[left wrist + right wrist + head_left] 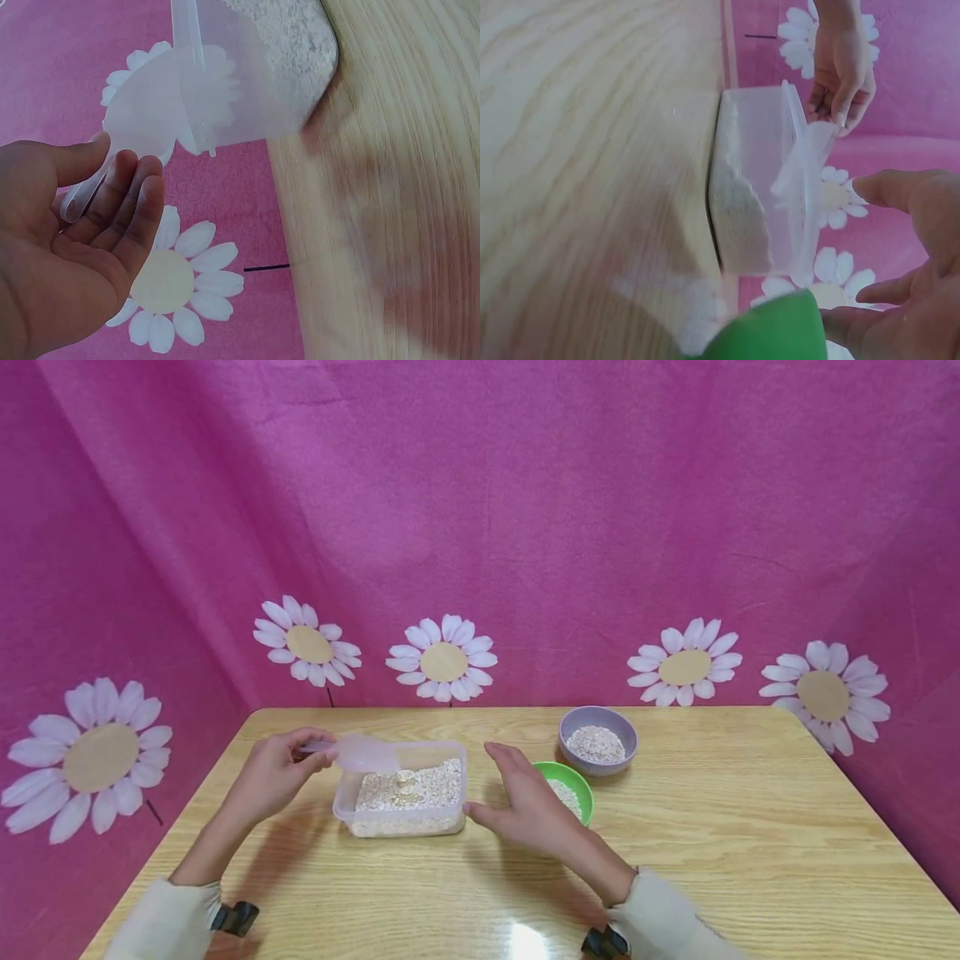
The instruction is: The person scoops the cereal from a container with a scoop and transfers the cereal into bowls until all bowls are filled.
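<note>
Head view: the tub (408, 789) of oats sits mid-desk (735, 843), well in from every edge, bare wood in front. Left hand (273, 774) pinches a clear scoop (360, 752) over the tub's left rim. Right hand (525, 806) hovers flat, fingers straight, between tub and green bowl (581, 781).

Left wrist: fingers (124, 199) curl around the scoop handle.

Right wrist: open palm just beside the tub.

Bright, even light (wrist views blurred)
</note>
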Available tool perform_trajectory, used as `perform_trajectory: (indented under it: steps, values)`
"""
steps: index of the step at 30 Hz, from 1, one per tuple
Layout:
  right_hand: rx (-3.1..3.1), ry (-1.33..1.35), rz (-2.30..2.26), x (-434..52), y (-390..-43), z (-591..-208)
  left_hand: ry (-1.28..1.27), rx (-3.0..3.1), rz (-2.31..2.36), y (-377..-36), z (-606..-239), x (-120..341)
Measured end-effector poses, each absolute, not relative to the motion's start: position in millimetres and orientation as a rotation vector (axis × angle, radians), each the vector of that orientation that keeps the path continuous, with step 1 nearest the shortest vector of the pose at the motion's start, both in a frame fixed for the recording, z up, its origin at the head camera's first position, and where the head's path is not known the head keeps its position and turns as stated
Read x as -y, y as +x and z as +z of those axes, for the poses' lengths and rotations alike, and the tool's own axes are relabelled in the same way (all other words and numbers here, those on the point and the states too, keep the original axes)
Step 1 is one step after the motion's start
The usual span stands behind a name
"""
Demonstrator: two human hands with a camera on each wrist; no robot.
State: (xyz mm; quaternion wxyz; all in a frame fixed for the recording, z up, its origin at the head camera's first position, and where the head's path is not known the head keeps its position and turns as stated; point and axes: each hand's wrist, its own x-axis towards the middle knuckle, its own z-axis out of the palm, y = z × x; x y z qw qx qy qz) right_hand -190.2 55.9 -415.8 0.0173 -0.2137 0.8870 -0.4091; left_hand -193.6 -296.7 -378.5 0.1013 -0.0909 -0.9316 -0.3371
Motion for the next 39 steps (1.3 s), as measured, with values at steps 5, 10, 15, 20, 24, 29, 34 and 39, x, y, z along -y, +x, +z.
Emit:
perform_trajectory:
  steps: [5,10,15,20,24,29,34,39]
  values:
    - [-2.709,-0.651,-1.299,-44.6,-189.3,-420.5,-0.28,2.76,-0.978,-194.1,-376.3,298.5]
    - [-2.68,-0.675,-1.334,-36.8,-189.3,-427.6,-0.312,2.776,-0.927,-195.9,-374.8,299.4]
    - [-2.679,-0.694,-1.342,-31.1,-189.6,-432.5,-0.359,2.799,-0.903,-199.3,-374.2,299.3]
    - [-2.665,-0.687,-1.339,-25.6,-189.7,-435.8,-0.39,2.829,-0.881,-202.9,-375.0,297.8]
    - [-2.649,-0.69,-1.345,-21.6,-188.6,-437.3,-0.424,2.844,-0.843,-204.8,-376.3,294.8]
    - [-2.65,-0.695,-1.341,-18.5,-187.6,-439.8,-0.461,2.854,-0.809,-205.4,-379.2,286.9]
    - [-2.656,-0.686,-1.33,-17.6,-187.7,-443.2,-0.482,2.874,-0.808,-204.8,-383.0,275.0]
    - [-2.647,-0.676,-1.364,-17.0,-188.3,-445.0,-0.437,2.905,-0.918,-206.6,-391.4,260.6]
